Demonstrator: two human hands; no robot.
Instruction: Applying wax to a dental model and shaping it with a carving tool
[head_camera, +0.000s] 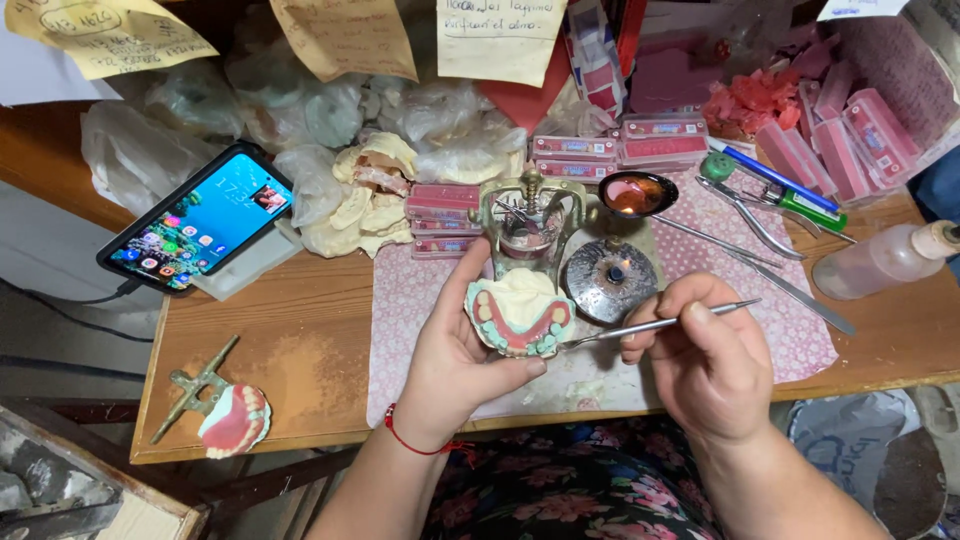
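The left hand cups a plaster denture model, its fingers wrapped round it above the edge of the wooden bench. The model carries pink wax and a row of teeth. The right hand pinches a thin metal carving tool like a pen, the tip touching the model's wax rim. Just behind stand a brass articulator and a small round burner; a phone leans at the left

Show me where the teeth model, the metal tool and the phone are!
teeth model (521, 312), head view, on its pink wax arch.
metal tool (640, 327), head view, on its thin shaft.
phone (205, 217), head view, on its lit screen.
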